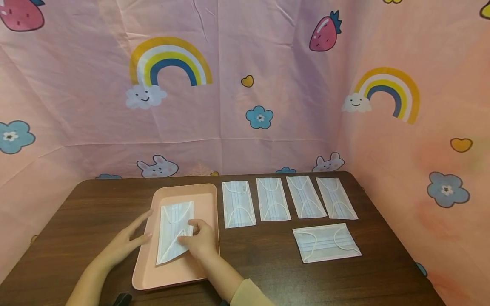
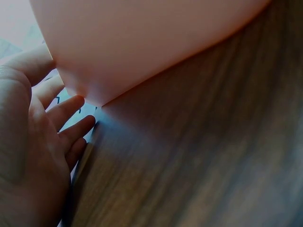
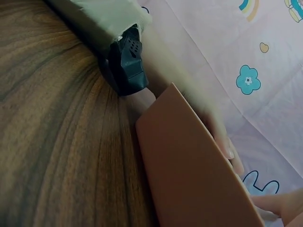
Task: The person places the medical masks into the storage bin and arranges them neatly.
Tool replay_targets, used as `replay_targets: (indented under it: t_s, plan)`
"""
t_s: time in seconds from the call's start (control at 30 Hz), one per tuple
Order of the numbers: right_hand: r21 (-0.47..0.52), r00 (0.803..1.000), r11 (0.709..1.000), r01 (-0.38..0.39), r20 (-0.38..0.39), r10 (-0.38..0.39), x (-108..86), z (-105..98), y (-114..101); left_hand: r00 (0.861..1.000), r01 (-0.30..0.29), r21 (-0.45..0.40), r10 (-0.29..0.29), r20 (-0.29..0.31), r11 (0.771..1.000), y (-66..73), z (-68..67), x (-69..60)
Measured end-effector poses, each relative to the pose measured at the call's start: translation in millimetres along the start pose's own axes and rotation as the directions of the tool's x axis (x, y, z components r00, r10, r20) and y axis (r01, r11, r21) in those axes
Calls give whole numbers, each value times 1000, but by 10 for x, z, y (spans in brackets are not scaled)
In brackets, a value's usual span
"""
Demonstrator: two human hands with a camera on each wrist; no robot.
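Note:
A pink tray [image 1: 206, 199] lies on the left of the table, with a pale blue pleated face mask [image 1: 174, 225] inside it. My right hand [image 1: 202, 242] pinches the mask's right side between thumb and fingers; the mask's lower part looks slightly bent. At the tray's left rim, the fairly straight fingers of my left hand [image 1: 121, 244] touch the edge. In the left wrist view, that hand [image 2: 33, 123] is beside the tray's outer wall [image 2: 142, 42]. The right wrist view shows mostly the tray's side [image 3: 189, 165], and the mask is hidden there.
Right of the tray, several face masks stand in a row, the nearest mask [image 1: 239, 204] close to the tray's rim. Another mask [image 1: 327, 242] lies sideways in front of them. The dark wooden table [image 1: 260, 263] is bordered by a patterned pink cloth [image 1: 283, 85].

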State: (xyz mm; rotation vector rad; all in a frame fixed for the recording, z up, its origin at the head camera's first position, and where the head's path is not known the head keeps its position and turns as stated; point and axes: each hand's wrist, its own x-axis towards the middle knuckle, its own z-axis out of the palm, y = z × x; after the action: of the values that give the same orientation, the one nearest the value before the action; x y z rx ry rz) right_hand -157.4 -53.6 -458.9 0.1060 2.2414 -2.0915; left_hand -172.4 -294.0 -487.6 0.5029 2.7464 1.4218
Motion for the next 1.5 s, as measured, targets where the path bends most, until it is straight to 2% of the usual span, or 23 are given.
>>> replay_targets:
  t_s: [0.17, 0.27, 0.4, 0.73, 0.8, 0.97, 1.03, 1.1, 1.17, 1.33, 1.5]
  plan:
    - [-18, 997, 1000, -25, 75, 26, -10, -52, -1, 1000, 2, 19, -2, -8, 1000, 12, 14, -3]
    - [-121, 993, 993, -7, 115, 21, -18, -79, 2, 1000, 3, 19, -3, -9, 1000, 20, 28, -5]
    - [-316, 990, 947, 56, 142, -11, -17, -94, 12, 1000, 0, 11, 1, -10, 1000, 33, 32, -5]
    - [-475, 989, 873, 109, 144, -46, 9, -84, 34, 1000, 1, 3, -1, -14, 1000, 23, 14, -14]
    - [-522, 989, 844, 126, 137, -62, 15, -76, 36, 1000, 2, -2, -2, -13, 1000, 23, 13, -16]
    - [-653, 986, 738, 168, 120, -119, 31, -48, 42, 1000, -2, -2, 2, -14, 1000, 26, 5, -13]
    - [-676, 985, 716, 174, 123, -123, 29, -37, 40, 1000, -3, 2, 3, -12, 1000, 25, -6, -13]
    - [-679, 984, 712, 180, 130, -125, 21, -36, 33, 1000, 3, 3, -3, -7, 1000, 20, -15, -20]
    - [-666, 981, 720, 196, 143, -134, 12, -50, 18, 1000, 7, 2, -7, -3, 1000, 14, -20, -25]
    - [-596, 967, 762, 253, 190, -172, -25, -151, -69, 1000, 12, -2, -12, -5, 1000, 4, -1, -13]
    - [-532, 944, 783, 322, 241, -225, -49, -290, -177, 1000, 2, -8, -2, -11, 1000, 19, 5, 3]
